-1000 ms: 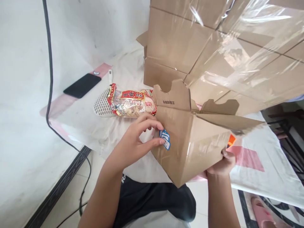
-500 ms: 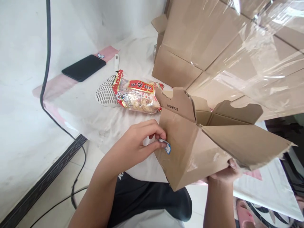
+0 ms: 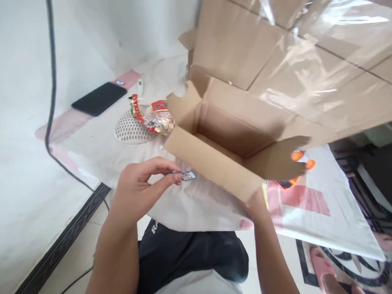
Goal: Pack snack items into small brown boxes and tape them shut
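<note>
An open cardboard box (image 3: 214,159) is tipped so its empty inside faces me, above the white cloth-covered table (image 3: 101,151). My right hand (image 3: 255,204) grips the box's near lower corner and is mostly hidden behind it. My left hand (image 3: 139,190) pinches a small blue and white sticker (image 3: 185,176) between thumb and fingers, just left of the box's front wall. A snack bag (image 3: 151,116) with red print lies on a white perforated object (image 3: 130,130) behind the box's left flap.
A black phone (image 3: 98,98) lies at the table's far left on a pink strip. A big stack of flat cardboard wrapped in clear film (image 3: 290,61) fills the back right. A black cable (image 3: 50,81) hangs down the wall. A pink slipper (image 3: 324,271) sits on the floor.
The box has been turned from bottom-up to mouth-up. The sticker has come off the box wall and now hangs from my left fingers. My view shifted slightly.
</note>
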Motion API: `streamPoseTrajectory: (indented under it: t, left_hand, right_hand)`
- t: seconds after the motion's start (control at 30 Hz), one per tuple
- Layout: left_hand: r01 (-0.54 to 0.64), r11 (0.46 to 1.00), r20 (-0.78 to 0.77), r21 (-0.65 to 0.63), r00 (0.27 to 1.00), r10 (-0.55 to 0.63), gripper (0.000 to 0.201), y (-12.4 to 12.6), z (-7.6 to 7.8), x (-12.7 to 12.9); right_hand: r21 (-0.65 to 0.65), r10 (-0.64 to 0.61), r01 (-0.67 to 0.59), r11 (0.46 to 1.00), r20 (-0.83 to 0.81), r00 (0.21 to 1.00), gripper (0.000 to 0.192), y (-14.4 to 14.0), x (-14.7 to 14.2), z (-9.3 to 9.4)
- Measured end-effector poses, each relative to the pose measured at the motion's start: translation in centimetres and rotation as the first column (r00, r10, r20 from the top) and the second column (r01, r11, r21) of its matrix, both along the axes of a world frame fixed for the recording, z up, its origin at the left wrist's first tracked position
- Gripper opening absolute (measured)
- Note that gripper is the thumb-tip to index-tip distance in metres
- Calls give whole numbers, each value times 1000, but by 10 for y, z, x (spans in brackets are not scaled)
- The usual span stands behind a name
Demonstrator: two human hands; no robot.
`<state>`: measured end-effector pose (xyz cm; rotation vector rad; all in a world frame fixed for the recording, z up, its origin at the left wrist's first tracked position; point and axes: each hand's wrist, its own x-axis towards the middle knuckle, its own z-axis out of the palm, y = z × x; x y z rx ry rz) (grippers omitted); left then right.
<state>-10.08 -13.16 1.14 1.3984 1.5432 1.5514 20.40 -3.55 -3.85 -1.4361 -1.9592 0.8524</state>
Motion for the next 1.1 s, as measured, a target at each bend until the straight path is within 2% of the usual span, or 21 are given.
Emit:
streamPoseTrajectory:
  t: [0.07,0.13,0.2,0.3,0.37,0.43,0.5,0.57,0.6,0.67,0.73,0.77,0.8,0.9,1.03,1.1]
  left_hand:
    - [52,997,-112,62,993,-45,6,-1,0,11]
    - [139,986,-227,93,967,-115,10,0,1,29]
    - [235,969,-285,79,937,-204,13,2,1,53]
    - [390,919,-279,56,890,-361,17,5,-2,94]
    - [471,881,-274,49,854,-442,21,7,-4,118]
    - [515,857,-266,24,830,-491,25,10,-8,136]
    - [510,860,-254,-11,831,-495,28,13,-12,145]
    - [466,884,-249,-41,852,-461,26,15,-16,148]
    - [441,896,-253,-55,862,-440,23,16,-17,148]
    - [427,900,-270,-86,859,-434,18,14,-18,145]
    - [449,887,-280,-112,842,-461,18,11,-17,140]
    - [463,879,-280,-117,834,-476,19,9,-16,138]
    - [474,873,-278,-112,829,-485,19,7,-15,135]
    - [489,868,-290,-90,821,-492,20,2,-10,130]
    - [481,872,-338,-93,809,-482,17,1,-8,124]
    - [463,883,-353,-72,816,-457,16,1,-9,119]
  right_hand:
    - [104,39,-38,994,-4,999,49,-6,-10,9]
    - [256,-2,7,967,-22,1000,54,-19,-11,18]
    - [356,78,-43,934,-85,993,55,-40,-5,23]
    - [433,299,-203,878,-166,940,34,-73,6,25]
    - [464,294,-185,866,-173,940,18,-87,14,25]
    - [457,221,-125,880,-163,962,14,-88,26,25]
    - [400,102,-29,916,-163,981,13,-74,41,27]
    - [313,-75,111,943,-126,989,25,-45,54,34]
    - [269,-154,166,949,-66,986,31,-26,57,39]
    - [200,-207,170,965,180,962,37,18,57,50]
    - [130,-154,101,986,507,848,36,61,48,61]
    - [95,-117,73,993,631,767,34,80,41,66]
    - [60,-81,54,997,687,722,29,96,34,69]
    - [-51,29,15,999,760,649,23,130,19,73]
    - [-104,75,18,994,816,574,53,149,19,74]
    - [-120,106,-13,993,818,565,51,151,23,76]
